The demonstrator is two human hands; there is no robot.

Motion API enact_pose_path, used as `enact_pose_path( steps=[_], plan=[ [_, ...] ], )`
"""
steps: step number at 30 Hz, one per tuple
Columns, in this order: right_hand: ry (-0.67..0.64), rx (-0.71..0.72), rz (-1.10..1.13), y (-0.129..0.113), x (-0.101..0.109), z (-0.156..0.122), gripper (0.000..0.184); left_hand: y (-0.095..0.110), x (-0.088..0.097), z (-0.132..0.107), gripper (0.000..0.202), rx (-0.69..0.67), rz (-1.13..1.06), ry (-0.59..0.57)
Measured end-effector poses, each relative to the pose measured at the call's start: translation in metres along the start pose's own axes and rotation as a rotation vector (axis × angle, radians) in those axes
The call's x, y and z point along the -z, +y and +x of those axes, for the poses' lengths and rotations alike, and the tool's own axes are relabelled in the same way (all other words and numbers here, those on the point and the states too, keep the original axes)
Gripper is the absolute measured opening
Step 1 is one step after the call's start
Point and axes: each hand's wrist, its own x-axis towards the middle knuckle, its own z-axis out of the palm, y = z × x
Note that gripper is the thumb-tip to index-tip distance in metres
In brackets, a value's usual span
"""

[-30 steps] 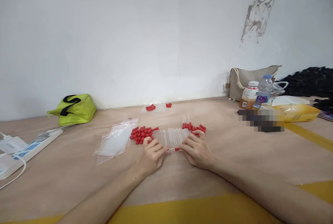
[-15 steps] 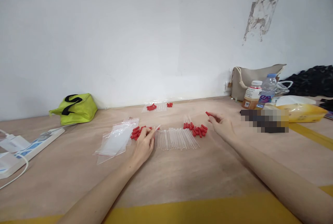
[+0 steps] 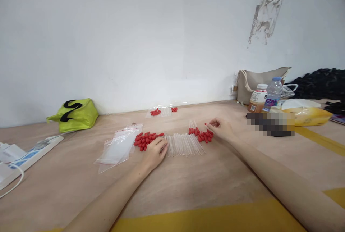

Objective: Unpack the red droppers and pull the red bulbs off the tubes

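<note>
My left hand is closed, its fingertips down at the left end of a row of thin clear tubes; whatever its fingers pinch is hidden. Just behind that hand lies a pile of red rubber bulbs. My right hand pinches a red rubber bulb between thumb and fingers, slightly above the table. Below it sits a second group of red bulbs, and beside them several tubes with red bulbs fitted point toward the wall.
Clear zip bags lie to the left. Near the wall is a bag with red bulbs and tubes. A power strip and green pouch stand far left; bottles, a tissue pack and a grey bag stand right.
My left hand has lowered from the red pile to the tubes' left end; the pale tube that stuck up from its fingers no longer shows. My right hand has moved left toward the fitted tubes.
</note>
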Motion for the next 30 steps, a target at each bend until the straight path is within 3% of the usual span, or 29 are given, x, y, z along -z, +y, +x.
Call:
enact_pose_path(
  steps=[12, 15, 18, 23, 30],
  plan=[
    [-0.098, 0.065, -0.275, -0.011, 0.0, -0.004, 0.026, 0.004, 0.007, -0.009, 0.028, -0.041, -0.076, -0.101],
    [-0.056, -0.002, -0.29, -0.01, 0.002, -0.004, 0.04, 0.004, 0.008, -0.009, 0.022, -0.005, -0.082, -0.061],
    [-0.01, -0.083, -0.314, -0.015, 0.006, -0.004, 0.035, 0.002, 0.011, -0.008, 0.018, 0.063, -0.05, 0.045],
    [-0.209, -0.117, -0.404, -0.041, 0.003, 0.008, 0.023, -0.005, 0.013, -0.008, 0.017, 0.159, 0.049, 0.137],
    [-0.494, -0.266, -0.443, -0.067, -0.024, 0.04, 0.019, -0.012, 0.011, -0.01, 0.015, 0.165, 0.095, 0.157]
  ],
)
